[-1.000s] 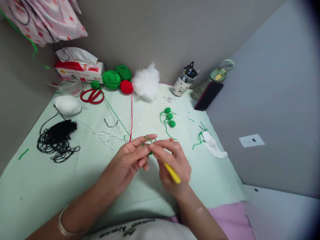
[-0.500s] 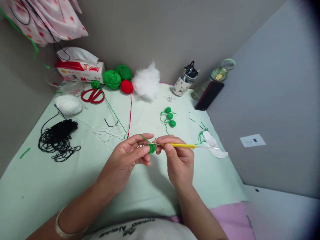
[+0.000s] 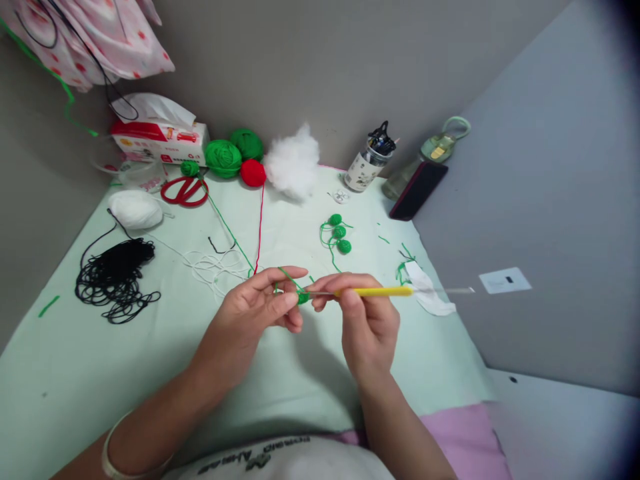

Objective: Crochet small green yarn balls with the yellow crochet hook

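My left hand (image 3: 253, 313) pinches a small green crocheted piece (image 3: 303, 297) between thumb and fingers, with green yarn (image 3: 235, 237) looped over the forefinger. My right hand (image 3: 363, 317) grips a yellow-handled crochet hook (image 3: 380, 291) that lies level, its metal tip at the green piece and its far end pointing right. The green strand and a red strand (image 3: 260, 223) run back across the pale green table (image 3: 90, 360) to yarn balls at the wall.
At the back stand a tissue box (image 3: 160, 140), green yarn balls (image 3: 223, 157), a red ball (image 3: 253, 173), white stuffing (image 3: 293, 165), red scissors (image 3: 184, 191), a jar (image 3: 367, 167) and a phone (image 3: 417, 191). Black yarn (image 3: 116, 279), white yarn (image 3: 135, 209), three green crocheted balls (image 3: 339, 233) and a white scrap (image 3: 429, 293) lie around.
My right hand turned the crochet hook from pointing down toward me to lying level, then slid it further right. My left hand has stayed put on the green piece.
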Motion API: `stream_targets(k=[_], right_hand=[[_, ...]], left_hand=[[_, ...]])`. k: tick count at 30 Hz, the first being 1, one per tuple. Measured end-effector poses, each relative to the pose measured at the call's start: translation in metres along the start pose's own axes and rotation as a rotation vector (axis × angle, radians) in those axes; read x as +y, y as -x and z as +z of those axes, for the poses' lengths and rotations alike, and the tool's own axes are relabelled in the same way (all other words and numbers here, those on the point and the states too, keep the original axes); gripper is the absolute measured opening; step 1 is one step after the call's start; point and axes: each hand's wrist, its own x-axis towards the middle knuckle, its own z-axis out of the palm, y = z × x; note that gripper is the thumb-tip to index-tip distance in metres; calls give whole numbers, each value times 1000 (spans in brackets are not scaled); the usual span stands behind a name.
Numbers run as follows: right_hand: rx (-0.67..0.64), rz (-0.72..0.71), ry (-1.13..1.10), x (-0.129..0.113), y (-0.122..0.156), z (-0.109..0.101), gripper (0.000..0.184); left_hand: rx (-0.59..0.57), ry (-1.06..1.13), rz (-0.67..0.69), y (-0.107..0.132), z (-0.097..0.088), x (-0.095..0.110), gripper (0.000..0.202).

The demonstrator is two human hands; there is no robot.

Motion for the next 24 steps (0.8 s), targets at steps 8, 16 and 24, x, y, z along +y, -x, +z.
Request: stream_targets(k=[8, 16, 24], right_hand=[[-67, -580, 758, 13, 10, 6, 41], [81, -90, 49, 8, -1, 6, 20], [-15, -261, 376, 13, 6, 9, 31]], left_hand=[[56, 47, 16, 1, 4, -5, 41], [17, 124, -70, -3, 3, 5, 29], [60, 43, 19, 0, 9, -2, 41]])
